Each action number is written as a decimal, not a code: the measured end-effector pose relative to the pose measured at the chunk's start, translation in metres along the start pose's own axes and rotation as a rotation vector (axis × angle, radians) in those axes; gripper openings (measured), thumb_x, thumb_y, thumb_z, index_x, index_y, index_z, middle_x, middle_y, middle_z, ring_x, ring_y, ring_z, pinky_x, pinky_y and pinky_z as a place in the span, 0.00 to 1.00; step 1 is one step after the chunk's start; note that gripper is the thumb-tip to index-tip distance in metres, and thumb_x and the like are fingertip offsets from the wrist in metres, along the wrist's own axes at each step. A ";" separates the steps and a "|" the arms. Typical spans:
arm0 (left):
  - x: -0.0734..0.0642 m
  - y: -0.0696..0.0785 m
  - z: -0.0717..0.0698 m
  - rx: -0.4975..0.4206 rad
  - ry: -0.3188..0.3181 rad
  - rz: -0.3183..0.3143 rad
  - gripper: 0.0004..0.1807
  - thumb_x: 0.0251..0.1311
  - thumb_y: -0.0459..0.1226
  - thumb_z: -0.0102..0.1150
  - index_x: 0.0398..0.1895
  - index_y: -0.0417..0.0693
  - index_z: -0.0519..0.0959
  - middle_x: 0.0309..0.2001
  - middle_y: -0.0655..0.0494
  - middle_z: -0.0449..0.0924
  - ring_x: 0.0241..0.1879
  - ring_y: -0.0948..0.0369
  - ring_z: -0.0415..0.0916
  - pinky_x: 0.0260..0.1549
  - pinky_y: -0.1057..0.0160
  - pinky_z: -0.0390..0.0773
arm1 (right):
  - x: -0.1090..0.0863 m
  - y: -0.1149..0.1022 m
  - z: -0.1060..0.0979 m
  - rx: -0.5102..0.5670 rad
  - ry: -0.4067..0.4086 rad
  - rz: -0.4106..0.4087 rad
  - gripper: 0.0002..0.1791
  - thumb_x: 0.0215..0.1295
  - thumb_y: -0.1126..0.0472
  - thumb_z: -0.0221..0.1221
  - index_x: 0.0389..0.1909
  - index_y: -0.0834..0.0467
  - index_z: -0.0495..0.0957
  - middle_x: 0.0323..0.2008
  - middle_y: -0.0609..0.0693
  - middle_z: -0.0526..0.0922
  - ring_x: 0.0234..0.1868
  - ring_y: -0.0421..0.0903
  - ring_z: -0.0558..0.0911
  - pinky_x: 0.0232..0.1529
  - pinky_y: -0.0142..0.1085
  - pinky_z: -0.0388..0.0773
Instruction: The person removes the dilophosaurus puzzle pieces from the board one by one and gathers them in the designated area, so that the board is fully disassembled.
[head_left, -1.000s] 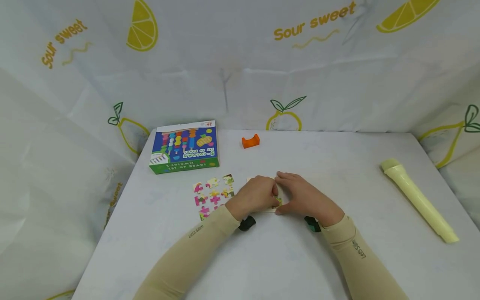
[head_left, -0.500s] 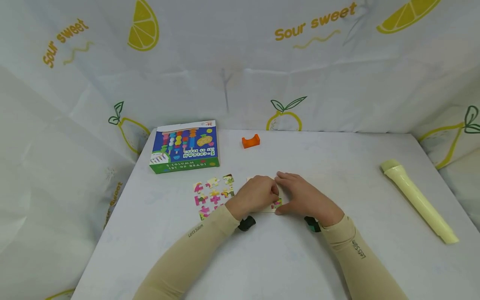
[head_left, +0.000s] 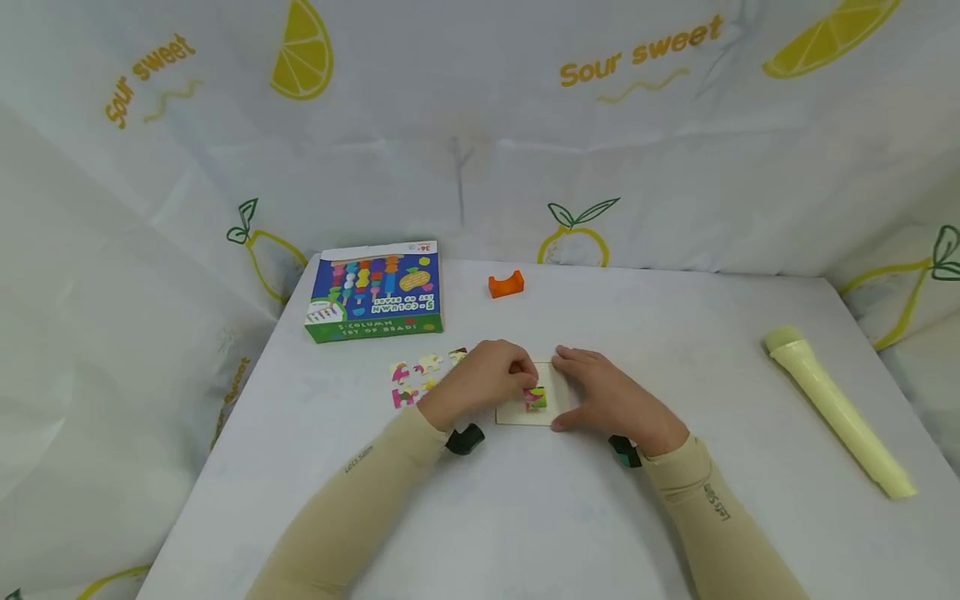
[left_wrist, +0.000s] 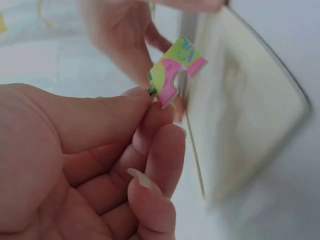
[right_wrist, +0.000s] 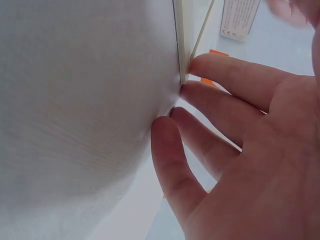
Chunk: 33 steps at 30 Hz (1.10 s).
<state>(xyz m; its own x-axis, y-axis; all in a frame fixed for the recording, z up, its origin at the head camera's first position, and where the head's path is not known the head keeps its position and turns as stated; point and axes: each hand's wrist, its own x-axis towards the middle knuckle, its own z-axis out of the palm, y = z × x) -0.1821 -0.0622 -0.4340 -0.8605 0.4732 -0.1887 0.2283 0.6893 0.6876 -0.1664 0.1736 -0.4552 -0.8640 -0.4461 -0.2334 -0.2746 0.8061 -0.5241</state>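
Note:
In the head view my left hand point(head_left: 483, 379) pinches a small jigsaw puzzle piece point(head_left: 536, 399) above a pale square puzzle board point(head_left: 516, 416). The left wrist view shows this jigsaw puzzle piece point(left_wrist: 170, 75), pink, yellow and green, between thumb and index fingertip, with the other fingers loosely curled. My right hand point(head_left: 611, 400) rests along the board's right side, thumb near the front corner and fingertips near the back one. Seen from the right wrist, extended fingers point(right_wrist: 220, 107) touch the edge of the board point(right_wrist: 185, 35). Loose jigsaw pieces point(head_left: 405, 397) lie left of it, partly behind my left hand.
At the back left lies a blue and green bead-set box point(head_left: 375, 292). An orange notched block point(head_left: 506, 285) sits behind the board. Far to the right is a long pale yellow tube point(head_left: 840, 412). Printed white cloth point(head_left: 480, 108) rises behind the table.
My left hand has drawn back and left from the board's front right corner, with the puzzle piece in its pinch. More of the board now shows. The right hand has stayed in place.

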 end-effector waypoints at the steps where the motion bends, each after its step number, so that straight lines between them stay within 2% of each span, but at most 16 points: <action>1: -0.004 -0.005 -0.004 -0.006 0.006 -0.019 0.07 0.76 0.43 0.64 0.39 0.56 0.88 0.35 0.62 0.85 0.40 0.61 0.78 0.41 0.63 0.77 | 0.000 0.001 0.000 -0.006 0.001 -0.001 0.56 0.56 0.49 0.82 0.80 0.64 0.66 0.85 0.60 0.61 0.86 0.65 0.57 0.82 0.61 0.59; 4: -0.015 -0.018 -0.017 -0.005 0.034 -0.067 0.07 0.76 0.44 0.65 0.40 0.56 0.89 0.36 0.60 0.86 0.39 0.59 0.78 0.40 0.62 0.78 | -0.001 0.003 -0.001 -0.033 0.012 -0.004 0.56 0.56 0.48 0.82 0.80 0.65 0.66 0.85 0.61 0.61 0.85 0.65 0.58 0.82 0.61 0.60; 9: -0.031 -0.037 -0.029 0.001 0.051 -0.089 0.06 0.75 0.43 0.66 0.40 0.55 0.89 0.35 0.60 0.87 0.36 0.60 0.79 0.39 0.61 0.79 | -0.004 0.007 -0.004 -0.047 0.030 0.004 0.56 0.56 0.49 0.82 0.80 0.65 0.66 0.84 0.61 0.61 0.85 0.65 0.59 0.82 0.61 0.61; 15: -0.042 -0.051 -0.025 0.025 0.046 -0.075 0.06 0.74 0.41 0.68 0.37 0.54 0.89 0.32 0.61 0.86 0.33 0.62 0.77 0.37 0.62 0.78 | -0.003 0.010 -0.002 -0.023 0.017 0.011 0.56 0.56 0.48 0.82 0.80 0.65 0.66 0.85 0.61 0.60 0.85 0.66 0.58 0.82 0.62 0.59; 18: -0.043 -0.054 -0.021 0.057 0.049 -0.070 0.06 0.73 0.41 0.69 0.36 0.54 0.90 0.32 0.62 0.86 0.34 0.62 0.77 0.39 0.62 0.77 | -0.002 0.011 0.000 -0.024 0.011 0.011 0.56 0.56 0.48 0.82 0.81 0.64 0.65 0.85 0.61 0.60 0.85 0.65 0.58 0.82 0.62 0.59; 22: -0.044 -0.052 -0.020 0.092 0.072 -0.094 0.05 0.73 0.41 0.69 0.38 0.54 0.90 0.33 0.63 0.85 0.37 0.61 0.77 0.42 0.60 0.79 | 0.001 0.011 -0.003 -0.012 0.011 0.008 0.56 0.58 0.47 0.81 0.82 0.63 0.64 0.85 0.60 0.61 0.85 0.64 0.59 0.82 0.61 0.60; 27: -0.053 -0.056 -0.030 0.141 0.156 -0.121 0.08 0.74 0.44 0.68 0.47 0.53 0.89 0.37 0.63 0.85 0.38 0.61 0.77 0.42 0.61 0.81 | -0.010 0.015 -0.016 -0.004 0.048 0.013 0.58 0.61 0.41 0.78 0.84 0.62 0.61 0.84 0.61 0.62 0.84 0.65 0.61 0.82 0.63 0.60; 30: -0.069 -0.067 -0.045 0.192 0.226 -0.119 0.13 0.75 0.48 0.67 0.52 0.52 0.87 0.40 0.61 0.85 0.39 0.60 0.78 0.42 0.61 0.82 | -0.029 0.023 -0.028 -0.008 0.091 0.031 0.60 0.62 0.31 0.73 0.84 0.60 0.60 0.85 0.61 0.61 0.85 0.65 0.59 0.81 0.65 0.59; 33: -0.093 -0.084 -0.060 0.269 0.302 -0.127 0.18 0.76 0.50 0.65 0.56 0.48 0.86 0.45 0.56 0.86 0.44 0.57 0.81 0.45 0.56 0.85 | -0.052 0.034 -0.041 -0.037 0.147 0.062 0.62 0.60 0.24 0.70 0.84 0.59 0.61 0.84 0.62 0.61 0.84 0.67 0.59 0.79 0.68 0.59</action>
<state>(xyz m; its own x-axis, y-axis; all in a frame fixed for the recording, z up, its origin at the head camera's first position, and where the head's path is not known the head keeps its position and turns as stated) -0.1484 -0.1970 -0.4322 -0.9751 0.2210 -0.0187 0.1883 0.8694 0.4569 -0.1479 0.2402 -0.4275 -0.9316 -0.3351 -0.1406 -0.2317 0.8457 -0.4808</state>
